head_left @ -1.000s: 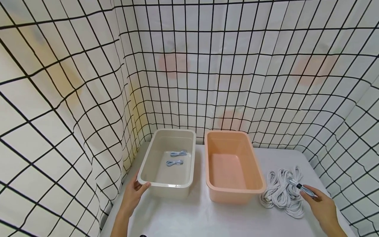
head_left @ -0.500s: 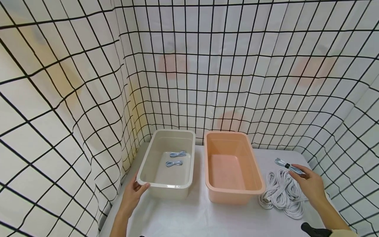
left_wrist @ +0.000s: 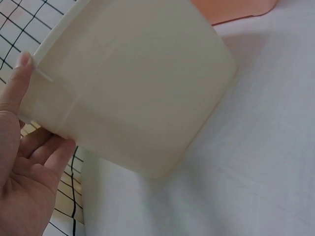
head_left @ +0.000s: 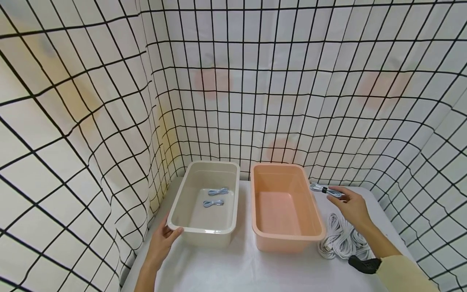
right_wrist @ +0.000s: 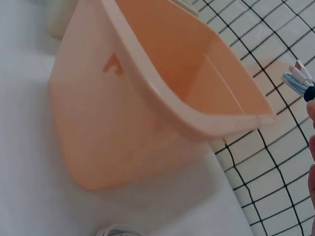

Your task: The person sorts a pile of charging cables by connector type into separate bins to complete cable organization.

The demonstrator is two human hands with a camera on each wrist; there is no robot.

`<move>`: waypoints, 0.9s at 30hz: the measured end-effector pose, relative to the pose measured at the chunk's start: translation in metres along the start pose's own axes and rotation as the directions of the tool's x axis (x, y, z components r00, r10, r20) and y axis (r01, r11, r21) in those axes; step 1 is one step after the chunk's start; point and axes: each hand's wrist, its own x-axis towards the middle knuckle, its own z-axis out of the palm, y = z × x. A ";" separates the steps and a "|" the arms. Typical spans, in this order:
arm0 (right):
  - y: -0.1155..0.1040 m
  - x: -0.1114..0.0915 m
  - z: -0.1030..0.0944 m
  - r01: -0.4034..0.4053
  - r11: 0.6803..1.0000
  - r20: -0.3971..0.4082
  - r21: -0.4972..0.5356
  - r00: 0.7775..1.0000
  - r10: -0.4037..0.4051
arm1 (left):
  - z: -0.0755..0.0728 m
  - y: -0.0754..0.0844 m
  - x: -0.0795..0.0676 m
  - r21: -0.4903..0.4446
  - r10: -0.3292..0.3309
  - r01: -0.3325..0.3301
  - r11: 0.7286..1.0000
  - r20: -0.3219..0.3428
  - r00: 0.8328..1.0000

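Observation:
In the head view my right hand (head_left: 353, 206) pinches a light blue cable bundle (head_left: 316, 187) with a black tie, held beside the far right rim of the peach plastic bin (head_left: 288, 237). The bundle's pale connector ends (right_wrist: 301, 73) show at the right edge of the right wrist view. My left hand (head_left: 159, 245) grips the near left corner of the cream bin (head_left: 204, 231), thumb on the rim and fingers against the outer wall (left_wrist: 133, 88). Two blue cable bundles, one farther (head_left: 217, 191) and one nearer (head_left: 213, 203), lie on that bin's floor.
A pile of white coiled cables (head_left: 340, 238) lies on the white table (head_left: 270, 271), right of the peach bin. Black grid netting (head_left: 240, 101) over pale sheeting encloses the back and both sides. A narrow gap separates the two bins.
My right hand has lifted the blue cable bundle off the white cable pile and carried it left and away from me, to the peach bin's far right side. The left hand has stayed put.

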 end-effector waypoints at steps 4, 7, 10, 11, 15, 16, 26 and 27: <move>-0.013 0.010 0.009 0.023 1.000 0.020 0.020 1.000 -0.024 | 0.000 0.001 0.000 0.004 -0.006 0.006 1.000 -0.004 1.000; -0.025 0.017 0.016 0.036 0.998 0.044 0.044 0.998 -0.038 | 0.000 0.002 0.001 0.001 -0.008 0.008 1.000 -0.006 1.000; -0.035 0.023 0.023 0.057 0.996 0.061 0.069 0.996 -0.061 | -0.001 0.002 0.001 0.007 -0.006 0.006 1.000 -0.007 1.000; -0.038 0.025 0.026 0.067 0.995 0.063 0.075 0.995 -0.072 | -0.001 0.002 0.001 0.009 -0.006 0.006 1.000 -0.008 1.000; -0.048 0.034 0.037 0.096 0.990 0.076 0.107 0.992 -0.105 | -0.001 0.003 0.001 0.016 -0.004 0.004 1.000 -0.008 1.000; -0.050 0.036 0.040 0.098 0.988 0.084 0.115 0.991 -0.108 | -0.001 0.003 0.001 0.017 -0.003 0.003 1.000 -0.008 1.000; -0.072 0.052 0.064 0.133 0.974 0.143 0.181 0.977 -0.160 | 0.001 0.000 0.001 -0.004 -0.006 0.006 1.000 -0.002 1.000; -0.074 0.052 0.067 0.140 0.973 0.148 0.183 0.975 -0.168 | 0.001 0.000 0.001 -0.005 -0.008 0.008 1.000 -0.003 1.000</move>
